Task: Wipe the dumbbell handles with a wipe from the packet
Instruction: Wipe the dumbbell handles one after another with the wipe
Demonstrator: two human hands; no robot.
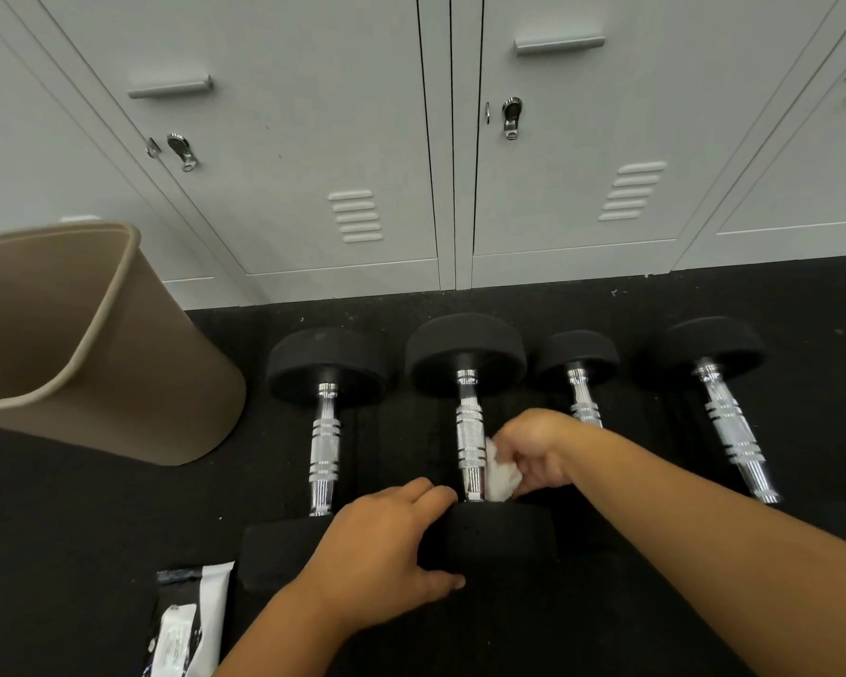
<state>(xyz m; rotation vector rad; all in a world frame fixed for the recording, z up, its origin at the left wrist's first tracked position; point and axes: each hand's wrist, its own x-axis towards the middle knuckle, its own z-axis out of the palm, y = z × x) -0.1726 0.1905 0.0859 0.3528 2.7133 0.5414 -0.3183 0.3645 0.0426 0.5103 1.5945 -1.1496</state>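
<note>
Several black dumbbells with chrome handles lie side by side on the dark floor. My right hand [533, 452] is closed on a crumpled white wipe [501, 476], which is pressed against the right side of the second dumbbell's handle [470, 432] near its lower end. My left hand [387, 549] grips the near black head [499, 535] of that same dumbbell. The first dumbbell's handle [324, 447] lies to the left. A third handle [582, 398] is partly hidden behind my right hand, and a fourth handle [733, 432] lies at the right. The wipe packet [186, 623] lies at the bottom left.
A tan waste bin [94, 344] stands on the floor at the left. Grey lockers [411, 139] run along the back, just beyond the dumbbells' far heads. Black rubber flooring [69, 530] stretches between the bin and the packet.
</note>
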